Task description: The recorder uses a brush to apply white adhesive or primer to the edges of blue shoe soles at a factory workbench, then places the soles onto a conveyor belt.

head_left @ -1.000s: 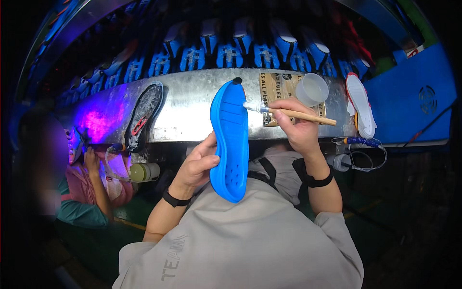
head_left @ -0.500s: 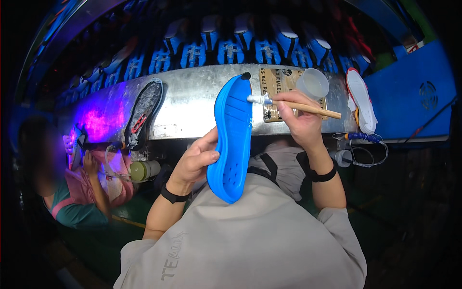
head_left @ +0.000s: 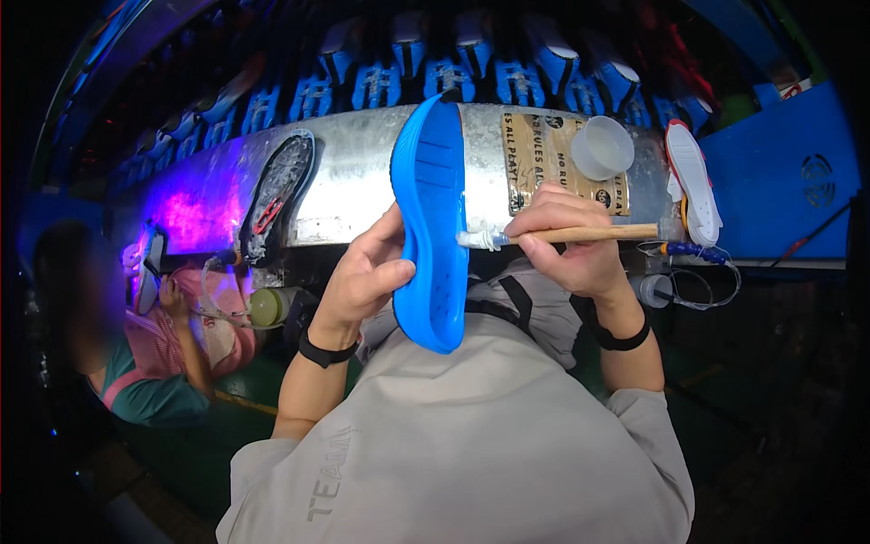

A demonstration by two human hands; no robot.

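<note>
A blue shoe sole (head_left: 439, 208) stands tilted in front of me, its grooved, hollow inner side toward the right. My left hand (head_left: 370, 272) is closed around its left edge, the thumb pressed on the side wall. In my right hand (head_left: 573, 238) is a brush (head_left: 603, 233) with a light wooden handle, held between thumb and fingers. Its whitish, wrapped-looking tip reaches the sole's right rim, about midway along its length. Whether the tip touches the rim or the inside I cannot tell.
Across the metal bench (head_left: 349, 172) lie a dark sole (head_left: 276, 199), brown printed cardboard (head_left: 530, 163), a translucent cup (head_left: 602, 148) and a white-and-red sole (head_left: 693, 181). Blue shoe holders (head_left: 376, 86) line the back. A co-worker (head_left: 149, 363) sits at left; a blue panel (head_left: 770, 172) stands right.
The brush tip has moved from near the sole's far end down its right rim toward me. The sole has turned more onto its edge, and its near end has risen slightly.
</note>
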